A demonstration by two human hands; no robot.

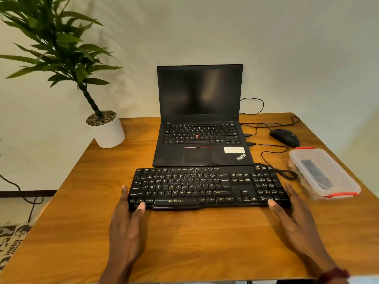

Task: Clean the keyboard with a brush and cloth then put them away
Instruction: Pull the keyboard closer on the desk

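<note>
The wooden bench (205, 238) fills most of the view and stands against a pale wall. At its far left corner a leafy plant (55, 48) rises from a white pot (108, 132) that sits at the bench edge. At the far middle an open black laptop (200, 93) faces the person, its screen dark.

Just near of the laptop, touching or almost touching its front edge, the black keyboard (205, 187) lies flat across the middle of the bench, its long side running left to right. To its right, near the bench's right edge, is a clear plastic box (324, 173) with red clips and its lid on. Something dark lies inside, too blurred to tell what.

The left hand (127, 228) reaches to the keyboard's left end. Its fingers are straight and lie along the left edge, and the thumb rests on the near left corner. The right hand (295, 222) mirrors it at the right end, with straight fingers beside the right edge and the thumb tip on the near right corner. Neither hand curls round anything. A dark red band (333, 274) is on the right wrist.

A black mouse (285, 137) sits far right, beyond the box, with thin black cables (266, 148) looping between it and the laptop.
</note>
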